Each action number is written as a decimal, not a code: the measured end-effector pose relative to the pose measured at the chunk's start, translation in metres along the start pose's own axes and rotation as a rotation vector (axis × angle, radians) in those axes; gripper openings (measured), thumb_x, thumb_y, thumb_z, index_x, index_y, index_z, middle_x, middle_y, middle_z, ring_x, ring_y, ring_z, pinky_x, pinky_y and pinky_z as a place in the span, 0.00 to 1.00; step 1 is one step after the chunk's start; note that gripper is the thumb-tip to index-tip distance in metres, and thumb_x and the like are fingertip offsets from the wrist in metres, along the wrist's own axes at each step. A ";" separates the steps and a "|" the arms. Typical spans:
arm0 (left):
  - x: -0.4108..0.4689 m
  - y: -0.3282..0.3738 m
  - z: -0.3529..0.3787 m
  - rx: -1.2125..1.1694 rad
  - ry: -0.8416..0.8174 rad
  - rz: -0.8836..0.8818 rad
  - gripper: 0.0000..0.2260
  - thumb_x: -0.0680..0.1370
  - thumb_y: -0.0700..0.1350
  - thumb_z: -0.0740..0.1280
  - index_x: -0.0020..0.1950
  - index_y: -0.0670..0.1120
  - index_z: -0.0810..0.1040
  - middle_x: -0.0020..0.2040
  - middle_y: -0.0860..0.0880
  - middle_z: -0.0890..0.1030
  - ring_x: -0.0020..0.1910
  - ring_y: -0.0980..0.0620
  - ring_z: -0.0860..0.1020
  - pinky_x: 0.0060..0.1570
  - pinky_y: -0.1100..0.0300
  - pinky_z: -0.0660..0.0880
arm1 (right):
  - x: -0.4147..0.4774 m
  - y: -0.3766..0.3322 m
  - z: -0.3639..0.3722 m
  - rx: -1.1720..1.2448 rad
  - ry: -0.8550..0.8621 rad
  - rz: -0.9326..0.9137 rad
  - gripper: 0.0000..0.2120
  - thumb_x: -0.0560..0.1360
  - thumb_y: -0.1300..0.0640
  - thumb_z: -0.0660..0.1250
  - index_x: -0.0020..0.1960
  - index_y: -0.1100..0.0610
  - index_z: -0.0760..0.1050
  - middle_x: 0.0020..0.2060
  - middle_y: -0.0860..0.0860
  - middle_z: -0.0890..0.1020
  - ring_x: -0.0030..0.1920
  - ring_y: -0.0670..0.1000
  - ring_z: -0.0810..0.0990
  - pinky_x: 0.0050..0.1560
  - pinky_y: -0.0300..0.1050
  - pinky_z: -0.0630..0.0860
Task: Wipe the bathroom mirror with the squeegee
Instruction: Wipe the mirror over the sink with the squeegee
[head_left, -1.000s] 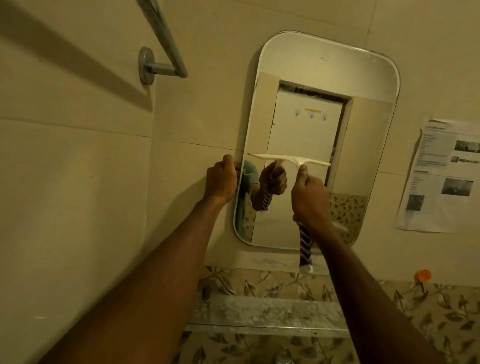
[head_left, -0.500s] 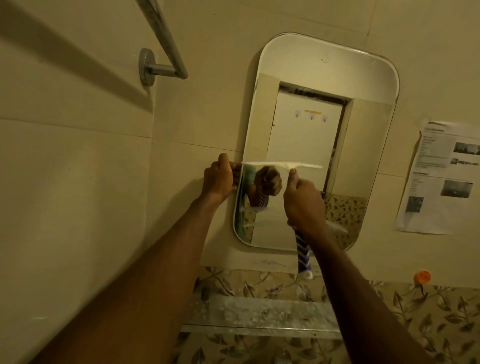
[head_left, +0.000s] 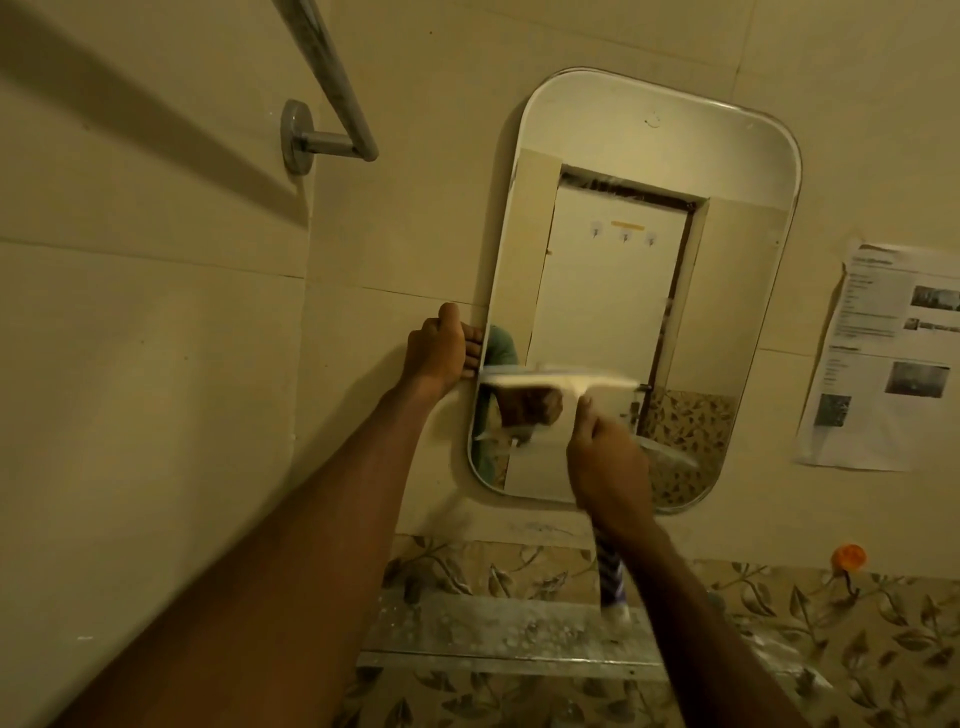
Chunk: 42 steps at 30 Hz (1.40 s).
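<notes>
A rounded rectangular mirror (head_left: 618, 291) hangs on the beige tiled wall. My right hand (head_left: 610, 465) grips the handle of a white squeegee (head_left: 561, 383), whose blade lies flat and level against the lower left part of the glass; the blade is motion-blurred. The handle's blue-and-white striped end (head_left: 612, 577) sticks out below my wrist. My left hand (head_left: 439, 348) clasps the mirror's left edge, fingers curled around the rim just above the blade's left end. The glass reflects a white door and my hands.
A chrome towel bar (head_left: 324, 83) juts from the wall at upper left. A printed paper sheet (head_left: 883, 358) is stuck right of the mirror. Below runs a spotted glass shelf (head_left: 498, 631), leaf-patterned tiles, and an orange hook (head_left: 848, 557).
The squeegee blade shifted left and then slid down the glass with my right hand. My left hand kept its hold on the mirror's left edge.
</notes>
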<state>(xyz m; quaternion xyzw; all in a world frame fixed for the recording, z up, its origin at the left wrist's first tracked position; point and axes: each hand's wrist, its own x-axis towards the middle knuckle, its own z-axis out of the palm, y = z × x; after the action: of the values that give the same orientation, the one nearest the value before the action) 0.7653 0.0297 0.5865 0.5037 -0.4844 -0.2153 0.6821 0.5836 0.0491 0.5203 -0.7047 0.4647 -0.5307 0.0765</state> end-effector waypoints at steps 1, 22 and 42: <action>0.001 0.000 0.000 0.002 -0.007 0.001 0.28 0.82 0.53 0.46 0.53 0.36 0.80 0.48 0.38 0.84 0.48 0.40 0.83 0.52 0.48 0.81 | 0.016 -0.009 -0.008 0.032 0.034 -0.029 0.26 0.83 0.45 0.47 0.32 0.54 0.69 0.26 0.50 0.73 0.27 0.50 0.73 0.28 0.41 0.71; -0.005 -0.018 0.025 0.300 0.234 0.264 0.20 0.83 0.48 0.54 0.30 0.48 0.67 0.28 0.50 0.69 0.28 0.55 0.67 0.30 0.62 0.62 | 0.031 0.085 -0.046 0.049 0.106 0.070 0.28 0.83 0.45 0.48 0.35 0.61 0.73 0.28 0.59 0.75 0.27 0.55 0.72 0.29 0.45 0.70; -0.006 -0.016 0.019 0.291 0.178 0.242 0.20 0.83 0.49 0.53 0.31 0.48 0.68 0.31 0.48 0.71 0.33 0.53 0.71 0.36 0.60 0.67 | -0.033 0.145 -0.018 0.111 0.129 0.323 0.29 0.82 0.43 0.48 0.31 0.60 0.69 0.23 0.55 0.69 0.21 0.51 0.66 0.26 0.41 0.64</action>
<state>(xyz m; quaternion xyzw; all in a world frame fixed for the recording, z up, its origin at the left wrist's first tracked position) 0.7490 0.0187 0.5704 0.5522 -0.5049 -0.0142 0.6633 0.4854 -0.0002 0.4183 -0.5800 0.5458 -0.5805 0.1697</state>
